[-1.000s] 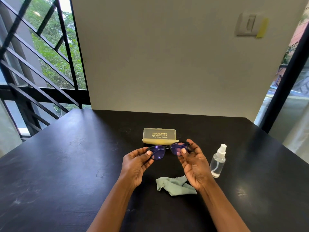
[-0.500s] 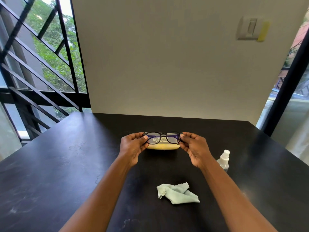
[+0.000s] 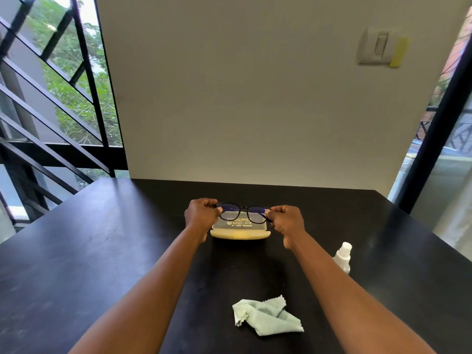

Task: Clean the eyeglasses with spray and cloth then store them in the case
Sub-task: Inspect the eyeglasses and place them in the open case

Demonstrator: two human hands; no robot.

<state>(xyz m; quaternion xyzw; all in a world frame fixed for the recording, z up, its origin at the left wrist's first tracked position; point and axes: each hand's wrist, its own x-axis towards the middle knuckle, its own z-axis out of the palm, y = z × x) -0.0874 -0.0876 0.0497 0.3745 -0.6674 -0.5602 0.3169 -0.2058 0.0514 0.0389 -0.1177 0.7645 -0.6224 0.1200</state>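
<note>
Dark-framed eyeglasses (image 3: 242, 212) with purple-tinted lenses hang just above the case, held at both ends. My left hand (image 3: 201, 214) pinches the left end and my right hand (image 3: 284, 221) pinches the right end. Under them sits the pale yellow case (image 3: 240, 232) with a translucent lid that bears printed text; I cannot tell whether the lid is up or down. A crumpled pale green cloth (image 3: 267, 316) lies on the table between my forearms. A small clear spray bottle (image 3: 342, 256) with a white cap stands right of my right forearm, partly hidden by it.
Everything rests on a black table (image 3: 102, 251) that butts against a cream wall (image 3: 242, 98). A black metal railing (image 3: 51, 111) and glass stand to the left, and a dark window post (image 3: 439, 116) to the right.
Both hands carried the eyeglasses away from me, from over the near table to just above the case. The view tilted up a little. Cloth and bottle stayed put.
</note>
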